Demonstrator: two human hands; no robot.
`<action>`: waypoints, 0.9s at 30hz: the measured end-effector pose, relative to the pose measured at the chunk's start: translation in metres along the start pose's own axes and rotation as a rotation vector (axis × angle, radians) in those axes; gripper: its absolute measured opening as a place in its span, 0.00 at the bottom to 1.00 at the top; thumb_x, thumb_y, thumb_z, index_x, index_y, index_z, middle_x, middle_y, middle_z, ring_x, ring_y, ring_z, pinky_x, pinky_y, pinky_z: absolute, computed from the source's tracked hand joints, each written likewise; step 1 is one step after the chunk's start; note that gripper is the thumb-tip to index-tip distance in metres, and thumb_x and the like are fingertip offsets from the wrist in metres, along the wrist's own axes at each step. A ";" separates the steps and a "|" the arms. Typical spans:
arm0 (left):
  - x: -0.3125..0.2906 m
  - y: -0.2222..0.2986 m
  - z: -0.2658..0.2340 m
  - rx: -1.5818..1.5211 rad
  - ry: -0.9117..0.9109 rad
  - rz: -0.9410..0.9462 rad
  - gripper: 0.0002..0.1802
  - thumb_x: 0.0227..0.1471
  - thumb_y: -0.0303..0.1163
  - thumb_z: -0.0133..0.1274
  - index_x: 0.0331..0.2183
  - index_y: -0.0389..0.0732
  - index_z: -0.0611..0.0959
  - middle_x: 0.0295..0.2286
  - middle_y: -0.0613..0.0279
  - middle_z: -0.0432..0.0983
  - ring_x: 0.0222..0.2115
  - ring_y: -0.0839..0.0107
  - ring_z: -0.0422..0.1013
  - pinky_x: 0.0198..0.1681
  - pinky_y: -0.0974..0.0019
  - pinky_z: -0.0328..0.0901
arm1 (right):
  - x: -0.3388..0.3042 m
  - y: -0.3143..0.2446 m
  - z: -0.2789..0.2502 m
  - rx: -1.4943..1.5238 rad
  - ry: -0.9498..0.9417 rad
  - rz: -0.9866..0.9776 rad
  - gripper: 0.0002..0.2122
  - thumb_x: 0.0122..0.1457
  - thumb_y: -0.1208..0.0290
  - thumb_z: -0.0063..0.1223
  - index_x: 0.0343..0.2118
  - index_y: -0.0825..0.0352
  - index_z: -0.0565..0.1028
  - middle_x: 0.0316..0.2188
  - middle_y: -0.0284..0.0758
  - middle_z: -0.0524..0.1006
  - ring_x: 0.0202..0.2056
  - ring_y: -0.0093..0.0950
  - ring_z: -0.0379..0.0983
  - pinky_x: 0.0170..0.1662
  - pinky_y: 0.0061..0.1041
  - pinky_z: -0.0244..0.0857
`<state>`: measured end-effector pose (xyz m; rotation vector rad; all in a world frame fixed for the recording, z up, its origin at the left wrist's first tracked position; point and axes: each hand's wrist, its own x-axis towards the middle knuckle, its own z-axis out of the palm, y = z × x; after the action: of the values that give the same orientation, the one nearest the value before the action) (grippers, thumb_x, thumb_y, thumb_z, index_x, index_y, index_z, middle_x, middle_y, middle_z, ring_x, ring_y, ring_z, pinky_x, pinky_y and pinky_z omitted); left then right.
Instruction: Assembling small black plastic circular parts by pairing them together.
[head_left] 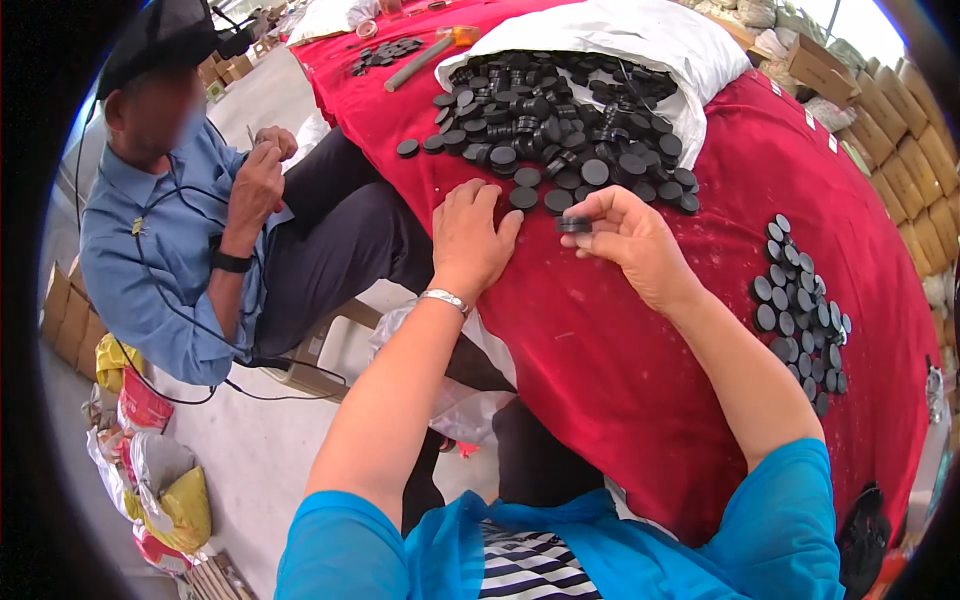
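Between the thumb and fingers of my right hand (637, 240) is a black round disc, perhaps a cap (573, 224), held above the red cloth. My left hand (470, 235) rests on the cloth near the table's left edge, fingers stretched out and nothing in it. Just beyond both hands a large heap of similar black discs (540, 115) spills from the mouth of a white sack (640, 35). A smaller spread of black discs (795, 310) lies on the cloth to the right of my right hand.
The table wears a red cloth (620, 380). Another person (180, 240) sits at its left, hands raised together. A grey rod (418, 64) and more discs (385, 55) lie at the far left. Stacked packages (905, 160) stand beyond the right side; bags (180, 505) are on the floor.
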<state>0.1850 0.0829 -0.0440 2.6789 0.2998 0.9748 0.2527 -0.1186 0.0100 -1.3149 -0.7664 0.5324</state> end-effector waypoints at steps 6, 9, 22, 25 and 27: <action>0.006 0.001 -0.021 -0.442 -0.161 -0.224 0.19 0.50 0.40 0.55 0.39 0.37 0.78 0.40 0.52 0.73 0.42 0.63 0.70 0.45 0.62 0.64 | -0.015 -0.013 0.016 0.226 -0.123 -0.005 0.10 0.53 0.85 0.50 0.38 0.70 0.69 0.36 0.35 0.75 0.37 0.23 0.74 0.41 0.21 0.69; -0.011 0.052 -0.052 -0.775 -0.116 -0.394 0.14 0.53 0.37 0.53 0.36 0.34 0.78 0.35 0.58 0.74 0.35 0.74 0.71 0.38 0.69 0.67 | -0.021 -0.015 0.013 0.255 -0.107 0.050 0.10 0.54 0.84 0.49 0.39 0.69 0.69 0.36 0.35 0.75 0.37 0.23 0.74 0.41 0.22 0.69; -0.069 0.114 -0.105 -1.327 0.164 -0.439 0.11 0.56 0.26 0.51 0.41 0.34 0.73 0.33 0.59 0.75 0.33 0.73 0.73 0.37 0.69 0.71 | -0.046 -0.036 0.045 -0.236 -0.105 -0.321 0.09 0.50 0.84 0.53 0.36 0.69 0.73 0.30 0.33 0.74 0.29 0.21 0.73 0.31 0.19 0.66; -0.070 0.115 -0.115 -1.448 0.163 -0.521 0.10 0.56 0.26 0.50 0.41 0.35 0.73 0.33 0.59 0.75 0.32 0.72 0.74 0.37 0.69 0.71 | -0.051 -0.047 0.048 -0.411 -0.103 -0.499 0.09 0.50 0.84 0.53 0.36 0.70 0.73 0.28 0.35 0.72 0.27 0.24 0.72 0.30 0.20 0.66; -0.071 0.113 -0.117 -1.549 0.148 -0.579 0.09 0.56 0.26 0.50 0.40 0.35 0.73 0.33 0.59 0.75 0.32 0.71 0.74 0.36 0.68 0.71 | -0.052 -0.048 0.048 -0.457 -0.106 -0.545 0.09 0.50 0.84 0.53 0.36 0.70 0.73 0.27 0.36 0.71 0.27 0.25 0.72 0.30 0.21 0.66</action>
<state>0.0663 -0.0226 0.0364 1.0286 0.1826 0.6932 0.1790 -0.1349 0.0506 -1.4172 -1.3359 -0.0176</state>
